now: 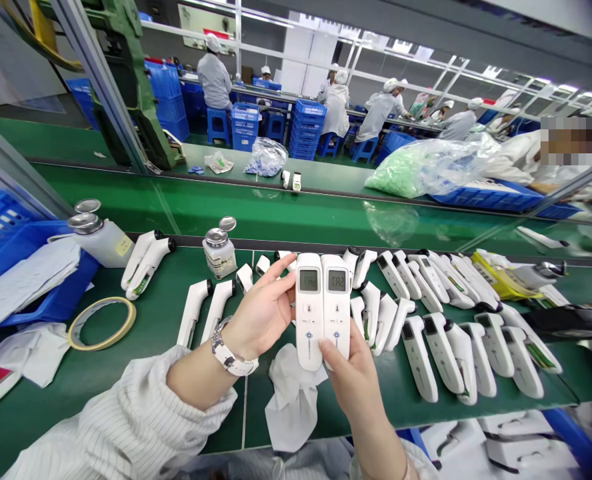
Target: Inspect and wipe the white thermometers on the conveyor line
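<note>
Two white infrared thermometers, a left one (309,313) and a right one (337,308), stand upright side by side in front of me, their grey displays facing me with characters showing. My right hand (351,367) grips both low down, its thumb across the front where they meet. At the upper left edge of the left thermometer, my left hand (269,307) has its fingers on the side and reaching behind it; some fingertips are hidden. A crumpled white cloth (293,400) lies on the green bench below the thermometers.
More thermometers (446,353) lie in rows at the right, with several others behind my hands. At the left are a tape roll (102,323), a dispenser bottle (219,253) and a blue basket (66,287). A green conveyor belt (201,207) runs behind; co-workers sit beyond.
</note>
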`<state>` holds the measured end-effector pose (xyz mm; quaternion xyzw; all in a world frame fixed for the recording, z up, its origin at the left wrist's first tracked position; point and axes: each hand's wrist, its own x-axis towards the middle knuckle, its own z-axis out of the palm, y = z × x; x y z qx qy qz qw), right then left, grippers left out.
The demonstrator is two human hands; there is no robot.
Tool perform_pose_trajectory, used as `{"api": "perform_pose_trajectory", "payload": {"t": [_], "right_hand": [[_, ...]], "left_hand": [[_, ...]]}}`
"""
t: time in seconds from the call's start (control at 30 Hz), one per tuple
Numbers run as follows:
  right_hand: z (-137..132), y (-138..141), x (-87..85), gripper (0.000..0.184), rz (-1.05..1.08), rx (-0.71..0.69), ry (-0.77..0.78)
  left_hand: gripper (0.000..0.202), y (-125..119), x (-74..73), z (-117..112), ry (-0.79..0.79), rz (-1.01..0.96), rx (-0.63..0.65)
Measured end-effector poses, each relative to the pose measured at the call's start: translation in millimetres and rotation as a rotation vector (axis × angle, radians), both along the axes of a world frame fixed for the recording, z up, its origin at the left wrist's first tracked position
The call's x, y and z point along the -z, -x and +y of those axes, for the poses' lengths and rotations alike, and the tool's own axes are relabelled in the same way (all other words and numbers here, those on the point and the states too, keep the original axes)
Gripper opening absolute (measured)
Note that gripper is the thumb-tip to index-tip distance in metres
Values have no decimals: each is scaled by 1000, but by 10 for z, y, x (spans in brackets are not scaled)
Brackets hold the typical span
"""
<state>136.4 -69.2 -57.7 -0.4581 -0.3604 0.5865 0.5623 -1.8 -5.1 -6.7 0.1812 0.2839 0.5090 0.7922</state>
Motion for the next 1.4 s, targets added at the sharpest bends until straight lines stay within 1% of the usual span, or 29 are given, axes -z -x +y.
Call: {"api": "perform_pose_trajectory", "payload": {"t": [0.23, 0.43, 0.5, 0.6, 0.67, 0.73, 0.83, 0.93, 1.03, 1.23, 1.33, 1.4], "right_hand": [[9, -29, 64, 45, -20, 23, -27], [6, -47, 100, 47, -32, 37, -55], [2, -45, 82, 47, -39, 39, -51], [-8, -35, 43, 46, -63, 35, -41], [-15, -24, 17, 44, -112, 34, -53], [-21, -9, -4, 40, -169, 39, -64], [-27, 15, -26, 38, -198, 47, -59], [-29, 20, -34, 39, -190, 42, -50], [-32, -1, -32, 41, -149, 38, -39], [-37, -67, -11, 48, -94, -6, -18], [-46, -80, 20, 50, -87, 0, -36], [-51, -76, 42, 50, -91, 11, -56]], "left_hand": [[27, -10, 17, -10, -34, 13, 5], [28, -19, 22, -14, -44, 26, 18], [35, -22, 15, -32, -61, 38, 13], [53, -32, 10, -59, -130, 86, 45], [66, -44, 17, -66, -184, 136, 51], [71, -56, 28, -64, -216, 173, 39], [65, -60, 38, -47, -215, 217, 23], [50, -44, 37, -23, -187, 282, 18], [38, -25, 34, -2, -182, 284, 13], [37, -31, 55, 0, -177, 232, 33], [39, -44, 65, -17, -182, 213, 34], [44, -51, 64, -29, -205, 224, 45]]}}
